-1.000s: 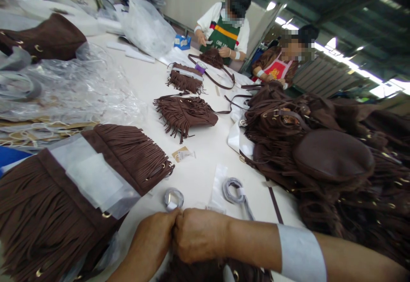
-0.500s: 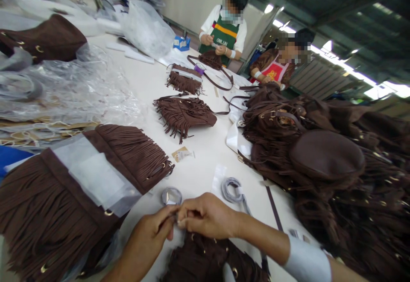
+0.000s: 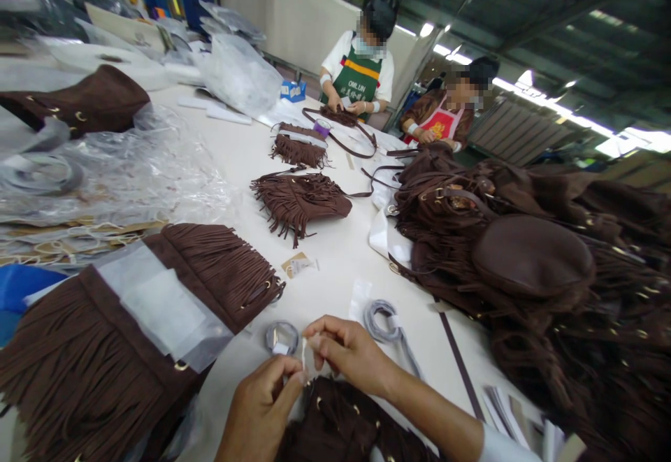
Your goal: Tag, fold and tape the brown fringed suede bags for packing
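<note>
My left hand (image 3: 265, 402) and my right hand (image 3: 351, 354) are close together at the lower middle, both with pinched fingers. A thin white string (image 3: 304, 357) runs between their fingertips. Just below them lies a brown fringed bag (image 3: 346, 423) with gold eyelets, partly hidden by my right forearm. Behind my hands are a small wrapped coil (image 3: 282, 338) and a larger grey wrapped strap coil (image 3: 382, 321). A small card tag (image 3: 296, 265) lies farther up the white table.
Large fringed pieces (image 3: 99, 357) with translucent wrapping lie at left, below plastic bags (image 3: 168, 154). A heap of brown bags (image 3: 535, 259) fills the right. More fringed bags (image 3: 304, 200) lie mid-table. Two people in aprons work at the far side.
My hands have moved slightly apart, and a white string now shows between them. The view has shifted a little. The person in the green apron has lowered their hands to a bag.
</note>
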`<action>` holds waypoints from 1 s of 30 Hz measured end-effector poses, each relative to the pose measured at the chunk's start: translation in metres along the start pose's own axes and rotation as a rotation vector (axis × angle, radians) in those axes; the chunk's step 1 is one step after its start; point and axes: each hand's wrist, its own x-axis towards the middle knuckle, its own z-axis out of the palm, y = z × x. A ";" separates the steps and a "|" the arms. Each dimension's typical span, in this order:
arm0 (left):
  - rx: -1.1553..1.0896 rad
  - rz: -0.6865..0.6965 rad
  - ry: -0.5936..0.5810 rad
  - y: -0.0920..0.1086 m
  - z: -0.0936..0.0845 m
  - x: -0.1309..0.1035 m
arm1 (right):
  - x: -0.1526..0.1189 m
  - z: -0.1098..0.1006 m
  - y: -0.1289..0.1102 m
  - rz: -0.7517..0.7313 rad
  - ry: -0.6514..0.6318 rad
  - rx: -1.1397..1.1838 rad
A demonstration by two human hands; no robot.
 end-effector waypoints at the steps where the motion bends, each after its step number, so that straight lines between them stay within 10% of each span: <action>1: -0.011 -0.026 0.010 -0.001 0.000 0.000 | -0.002 0.000 0.002 -0.018 0.025 -0.039; 17: 0.429 0.343 0.016 -0.023 -0.003 0.004 | -0.021 0.006 -0.009 -0.260 0.029 -0.695; 30: -0.018 -0.105 -0.057 -0.005 -0.002 0.001 | -0.015 0.002 0.000 -0.172 0.068 -0.550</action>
